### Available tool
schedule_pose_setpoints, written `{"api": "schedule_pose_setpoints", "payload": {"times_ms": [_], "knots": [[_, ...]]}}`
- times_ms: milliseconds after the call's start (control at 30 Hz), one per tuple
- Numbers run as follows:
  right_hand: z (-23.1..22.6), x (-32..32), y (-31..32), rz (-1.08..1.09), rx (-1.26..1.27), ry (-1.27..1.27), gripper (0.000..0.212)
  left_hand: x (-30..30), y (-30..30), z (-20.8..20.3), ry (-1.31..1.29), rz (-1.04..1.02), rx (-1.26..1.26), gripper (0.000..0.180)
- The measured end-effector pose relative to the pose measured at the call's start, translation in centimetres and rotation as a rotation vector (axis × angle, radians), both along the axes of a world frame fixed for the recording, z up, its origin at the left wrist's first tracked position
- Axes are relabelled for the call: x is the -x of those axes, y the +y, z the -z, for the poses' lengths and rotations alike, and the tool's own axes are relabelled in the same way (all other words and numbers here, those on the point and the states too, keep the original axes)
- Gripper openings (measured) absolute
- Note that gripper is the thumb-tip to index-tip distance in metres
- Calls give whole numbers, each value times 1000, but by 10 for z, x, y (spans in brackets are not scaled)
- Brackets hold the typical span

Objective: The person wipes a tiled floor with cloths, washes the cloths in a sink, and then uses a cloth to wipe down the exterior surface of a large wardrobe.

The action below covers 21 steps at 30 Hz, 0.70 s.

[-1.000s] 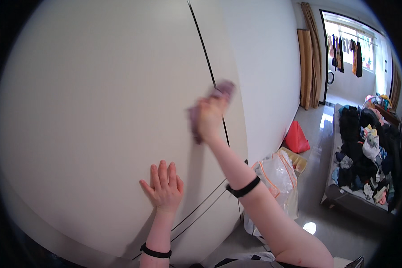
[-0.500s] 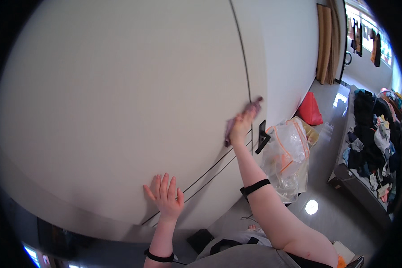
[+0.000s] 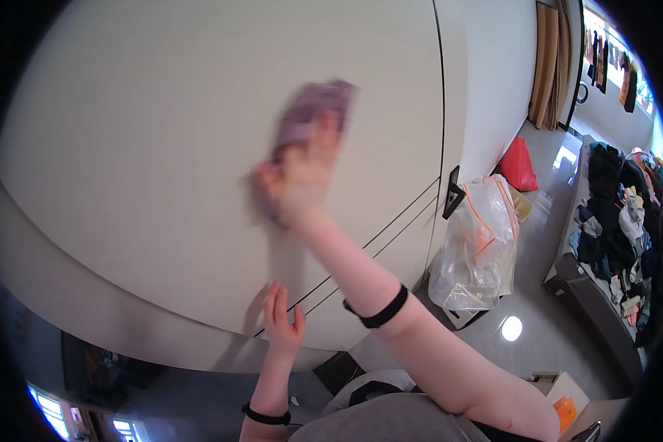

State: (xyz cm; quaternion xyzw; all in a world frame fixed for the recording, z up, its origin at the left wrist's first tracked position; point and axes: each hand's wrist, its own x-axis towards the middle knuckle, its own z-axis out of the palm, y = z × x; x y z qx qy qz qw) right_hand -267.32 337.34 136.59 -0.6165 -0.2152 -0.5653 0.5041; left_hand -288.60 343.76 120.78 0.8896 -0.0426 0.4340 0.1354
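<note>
A large white door panel with thin dark lines fills most of the view. My right hand, blurred by motion, presses a purple cloth against the panel's middle. The cloth spreads out above and beside the fingers, and part of it is hidden under the palm. Lower down, close to the panel's bottom edge, is my left hand, its fingers stretched upward and holding nothing. Whether its fingertips touch the panel I cannot make out. A black handle sits at the right, beyond the panel's long dark seam.
Below the handle stands a clear plastic bag with orange trim. Behind it on the shiny floor is a red bag. A bed at the far right carries piled clothes. Brown curtains hang at the back.
My right hand has swept the cloth leftward and up, from beside the handle to the panel's middle. My left hand stays low, now turned more side-on. The view has shifted slightly.
</note>
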Motion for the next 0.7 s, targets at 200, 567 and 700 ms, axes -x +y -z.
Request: {"api": "schedule_pose_setpoints", "payload": {"times_ms": [200,567,700], "knots": [[25,74,24,-506,495,69,71,20,16,17,46,31,-54,42],[302,-24,-5,-222,-880,623,30,62,50,28,22,11,-164,45],[239,-18,12,-352,-998,758,14,77,66,28,-67,-26,-147,57]]}}
